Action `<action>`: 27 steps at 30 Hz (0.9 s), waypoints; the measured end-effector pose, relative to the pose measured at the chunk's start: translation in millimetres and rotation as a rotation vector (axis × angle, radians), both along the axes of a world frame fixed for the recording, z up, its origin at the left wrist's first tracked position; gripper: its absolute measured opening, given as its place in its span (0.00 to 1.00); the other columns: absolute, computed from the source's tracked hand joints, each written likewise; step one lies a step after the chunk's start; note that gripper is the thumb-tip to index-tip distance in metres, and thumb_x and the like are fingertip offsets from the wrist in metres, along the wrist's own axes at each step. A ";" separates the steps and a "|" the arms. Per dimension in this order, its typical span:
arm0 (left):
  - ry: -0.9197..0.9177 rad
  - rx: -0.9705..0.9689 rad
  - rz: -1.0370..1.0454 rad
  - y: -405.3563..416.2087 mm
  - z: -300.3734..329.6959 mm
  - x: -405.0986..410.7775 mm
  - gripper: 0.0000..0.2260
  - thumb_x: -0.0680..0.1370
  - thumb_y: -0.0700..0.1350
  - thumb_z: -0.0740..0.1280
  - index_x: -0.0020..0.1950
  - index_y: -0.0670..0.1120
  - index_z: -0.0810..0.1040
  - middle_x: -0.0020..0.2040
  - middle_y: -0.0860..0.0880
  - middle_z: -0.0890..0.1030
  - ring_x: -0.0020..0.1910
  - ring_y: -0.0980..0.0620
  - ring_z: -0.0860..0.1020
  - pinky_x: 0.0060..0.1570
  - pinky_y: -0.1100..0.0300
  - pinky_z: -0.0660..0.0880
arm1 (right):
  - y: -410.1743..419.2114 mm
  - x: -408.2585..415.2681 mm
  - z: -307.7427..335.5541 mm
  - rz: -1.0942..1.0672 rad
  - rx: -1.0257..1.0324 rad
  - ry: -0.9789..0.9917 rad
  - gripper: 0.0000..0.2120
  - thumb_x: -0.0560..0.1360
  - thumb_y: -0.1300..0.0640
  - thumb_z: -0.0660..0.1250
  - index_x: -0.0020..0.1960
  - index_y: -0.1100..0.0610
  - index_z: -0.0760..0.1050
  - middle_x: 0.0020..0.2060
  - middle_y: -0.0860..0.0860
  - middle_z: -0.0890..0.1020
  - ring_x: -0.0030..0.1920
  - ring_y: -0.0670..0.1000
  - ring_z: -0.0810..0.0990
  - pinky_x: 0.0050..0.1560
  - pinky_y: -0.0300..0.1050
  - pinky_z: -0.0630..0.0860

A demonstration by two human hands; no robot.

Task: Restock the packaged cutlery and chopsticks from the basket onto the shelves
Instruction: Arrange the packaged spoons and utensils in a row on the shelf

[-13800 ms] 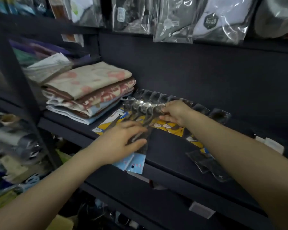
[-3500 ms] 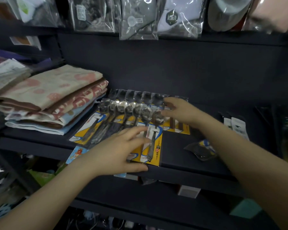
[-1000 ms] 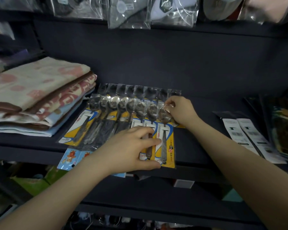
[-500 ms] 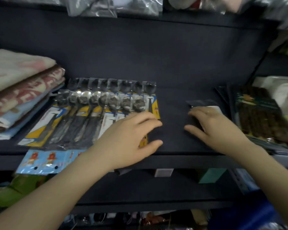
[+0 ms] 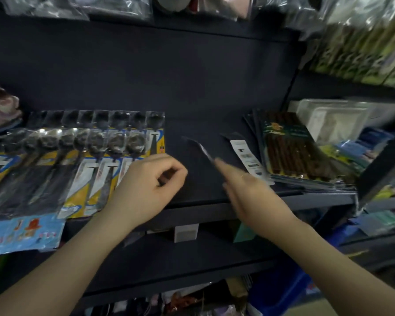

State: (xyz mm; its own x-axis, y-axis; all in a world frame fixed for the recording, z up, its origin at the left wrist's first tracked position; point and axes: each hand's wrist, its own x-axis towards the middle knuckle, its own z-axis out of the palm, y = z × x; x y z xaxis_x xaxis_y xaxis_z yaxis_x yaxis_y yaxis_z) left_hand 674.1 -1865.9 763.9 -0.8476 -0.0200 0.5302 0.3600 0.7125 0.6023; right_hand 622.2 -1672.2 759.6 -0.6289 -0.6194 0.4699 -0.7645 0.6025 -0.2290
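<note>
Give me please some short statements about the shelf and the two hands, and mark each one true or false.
1. The spoon packs lie in an overlapping row on the left part of the shelf. True.
2. The left hand lifts one spoon pack off the shelf. False: its fingers are curled and hold nothing, beside the right end of the row.
3. The right hand is at a thin dark pack near the shelf's middle. True, though blur hides the grip.
4. The chopstick packs lie left of the spoons. False: they lie at the right end of the shelf.
5. Folded cloths show at the left edge. True.
</note>
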 end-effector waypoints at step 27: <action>-0.143 -0.332 0.250 -43.1 2.4 33.1 0.22 0.74 0.58 0.56 0.62 0.48 0.71 0.48 0.52 0.79 0.48 0.54 0.75 0.50 0.57 0.73 | -142.2 -84.0 16.2 -0.028 -0.539 -0.914 0.06 0.76 0.64 0.62 0.43 0.55 0.68 0.27 0.52 0.71 0.18 0.41 0.67 0.19 0.33 0.61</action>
